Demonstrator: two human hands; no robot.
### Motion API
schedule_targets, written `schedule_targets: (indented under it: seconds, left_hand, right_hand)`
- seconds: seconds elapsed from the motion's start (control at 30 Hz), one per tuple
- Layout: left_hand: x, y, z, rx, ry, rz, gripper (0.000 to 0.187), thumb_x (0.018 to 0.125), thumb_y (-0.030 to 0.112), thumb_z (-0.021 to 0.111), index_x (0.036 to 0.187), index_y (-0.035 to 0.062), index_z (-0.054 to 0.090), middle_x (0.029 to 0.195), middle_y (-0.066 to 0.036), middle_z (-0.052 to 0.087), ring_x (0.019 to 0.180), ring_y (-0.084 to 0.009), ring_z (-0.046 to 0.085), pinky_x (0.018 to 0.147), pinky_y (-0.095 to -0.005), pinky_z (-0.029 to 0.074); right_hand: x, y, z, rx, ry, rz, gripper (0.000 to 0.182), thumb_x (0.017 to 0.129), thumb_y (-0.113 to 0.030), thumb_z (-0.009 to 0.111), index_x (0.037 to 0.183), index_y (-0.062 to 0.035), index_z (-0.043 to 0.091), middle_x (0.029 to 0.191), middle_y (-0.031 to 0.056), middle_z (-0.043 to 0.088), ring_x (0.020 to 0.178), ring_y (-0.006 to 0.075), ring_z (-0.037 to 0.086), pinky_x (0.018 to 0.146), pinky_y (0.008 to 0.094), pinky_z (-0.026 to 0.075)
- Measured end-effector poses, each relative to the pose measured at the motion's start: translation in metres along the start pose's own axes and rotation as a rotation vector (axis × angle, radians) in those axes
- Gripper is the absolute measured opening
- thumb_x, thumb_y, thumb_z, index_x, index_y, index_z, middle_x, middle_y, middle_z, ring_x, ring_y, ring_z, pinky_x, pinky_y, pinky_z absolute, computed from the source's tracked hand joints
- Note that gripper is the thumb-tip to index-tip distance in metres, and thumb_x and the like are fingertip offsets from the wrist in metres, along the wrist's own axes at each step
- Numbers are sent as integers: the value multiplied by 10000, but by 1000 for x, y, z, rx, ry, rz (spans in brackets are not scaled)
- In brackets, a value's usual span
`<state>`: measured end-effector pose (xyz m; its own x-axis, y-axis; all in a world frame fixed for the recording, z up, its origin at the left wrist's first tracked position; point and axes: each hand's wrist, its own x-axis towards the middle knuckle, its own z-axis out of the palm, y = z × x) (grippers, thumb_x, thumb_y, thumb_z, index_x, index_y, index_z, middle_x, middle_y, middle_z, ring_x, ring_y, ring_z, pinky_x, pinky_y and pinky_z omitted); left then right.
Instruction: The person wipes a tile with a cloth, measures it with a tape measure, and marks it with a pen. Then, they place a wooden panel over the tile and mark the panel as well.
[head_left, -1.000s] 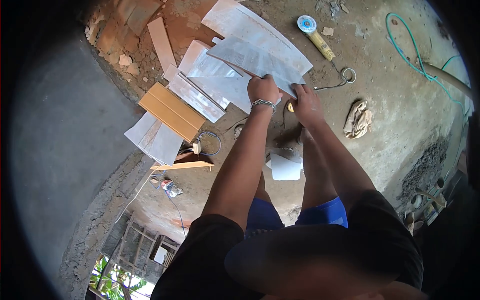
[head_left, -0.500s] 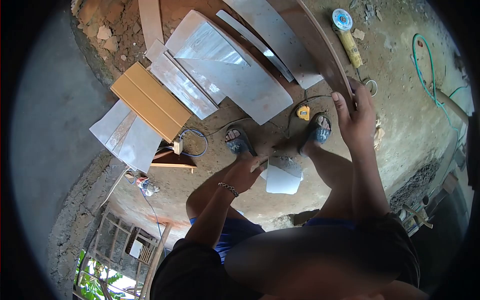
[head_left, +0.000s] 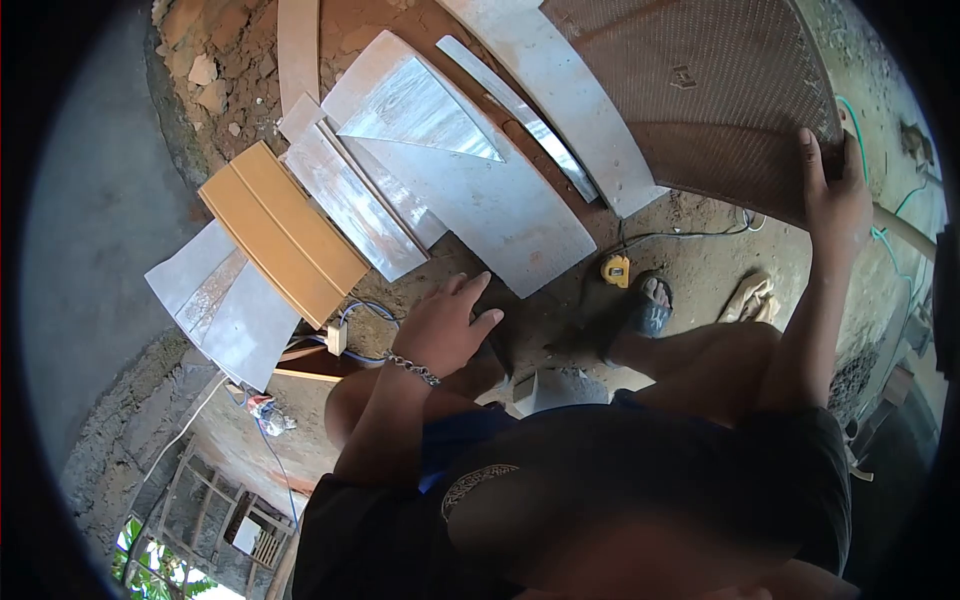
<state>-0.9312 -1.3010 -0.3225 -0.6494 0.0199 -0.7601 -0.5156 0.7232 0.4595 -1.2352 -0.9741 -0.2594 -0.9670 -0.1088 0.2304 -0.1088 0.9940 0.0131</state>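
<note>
My right hand (head_left: 838,205) grips the lower right corner of a large brown tile (head_left: 700,90), thumb on the near face. The tile is tilted so its ridged underside shows, and its top runs out of view. My left hand (head_left: 450,325), with a bracelet at the wrist, is held out with its fingers apart and nothing in them. It is nearest to a large grey tile (head_left: 470,200) on the ground, which carries a triangular offcut (head_left: 425,110). A long grey tile (head_left: 590,110) lies beside the brown one.
A yellow tape measure (head_left: 616,270) lies near my right foot (head_left: 652,303). An orange-brown grooved panel (head_left: 285,232) rests over pale tile pieces (head_left: 220,300) at left. Cables (head_left: 690,235) cross the floor, and a green hose (head_left: 900,205) runs at right. Rubble (head_left: 215,80) lies at upper left.
The brown tile has swung right from nearly edge-on, now showing its underside and covering the angle grinder. My left hand has moved up and forward, away from the small white piece between my feet.
</note>
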Motion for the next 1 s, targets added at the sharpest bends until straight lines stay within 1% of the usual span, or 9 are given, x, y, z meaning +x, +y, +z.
schedule_targets:
  seconds: [0.07, 0.17, 0.4, 0.47, 0.53, 0.6, 0.73, 0.9, 1.0]
  left_hand:
    - [4, -5, 0, 75, 116, 78, 608, 969, 449, 558, 1442, 76, 480, 1376, -215, 535, 1292, -411, 498, 1074, -485, 424]
    - [10, -3, -7, 35, 22, -30, 626, 969, 425, 568, 1473, 72, 454, 1433, -240, 499, 1329, -407, 465, 1113, -455, 385]
    - [17, -8, -2, 85, 36, -7, 550, 979, 433, 556, 1435, 127, 529, 1453, -246, 484, 1355, -396, 445, 1134, -441, 360]
    - [15, -9, 0, 95, 108, 45, 495, 969, 455, 557, 1366, 161, 601, 1407, -238, 525, 1293, -407, 512, 1099, -466, 394]
    - [13, -7, 0, 69, 97, 20, 496, 971, 450, 556, 1360, 147, 604, 1397, -242, 531, 1291, -403, 513, 1095, -467, 397]
    - [10, -6, 4, 88, 131, 42, 495, 973, 445, 555, 1369, 152, 596, 1385, -233, 538, 1279, -399, 521, 1082, -466, 411]
    - [8, -1, 6, 84, 139, 94, 503, 972, 445, 557, 1388, 162, 578, 1374, -218, 544, 1278, -389, 521, 1072, -465, 423]
    - [12, 0, 6, 90, 50, 97, 511, 972, 441, 566, 1399, 160, 562, 1364, -203, 548, 1292, -373, 511, 1067, -455, 435]
    - [15, -11, 18, 97, 85, 72, 535, 961, 445, 582, 1396, 133, 560, 1339, -209, 562, 1278, -374, 522, 1059, -460, 440]
  right_hand:
    - [6, 7, 4, 17, 15, -1, 687, 873, -655, 630, 1216, -60, 629, 966, 202, 719, 905, 396, 703, 756, 453, 541]
    - [13, 17, 11, 19, 29, -6, 700, 875, -659, 622, 1237, -60, 625, 982, 212, 717, 927, 395, 701, 777, 443, 543]
    - [14, 17, 11, 58, 43, -51, 706, 871, -658, 630, 1247, -61, 629, 1000, 219, 714, 958, 384, 697, 805, 423, 540]
    - [13, 21, 15, 49, 15, -61, 704, 874, -646, 634, 1254, -54, 627, 1019, 216, 715, 970, 380, 696, 813, 421, 538]
    - [14, 18, 12, 43, 0, -66, 702, 878, -634, 638, 1261, -47, 625, 1038, 212, 715, 983, 375, 695, 821, 419, 537]
    - [10, 10, 0, 88, -150, -20, 713, 881, -616, 647, 1289, -33, 615, 1053, 212, 718, 991, 370, 698, 829, 422, 536]
    - [2, 5, 1, 73, 64, -105, 729, 881, -608, 650, 1301, -15, 605, 1029, 226, 719, 971, 375, 702, 822, 431, 539]
    - [1, 8, 0, 99, -12, -137, 718, 885, -593, 649, 1283, 3, 603, 997, 259, 707, 961, 399, 698, 817, 445, 541]
    - [-7, -1, -9, 137, -14, -135, 718, 884, -592, 652, 1288, -1, 598, 996, 265, 704, 964, 417, 692, 819, 454, 539]
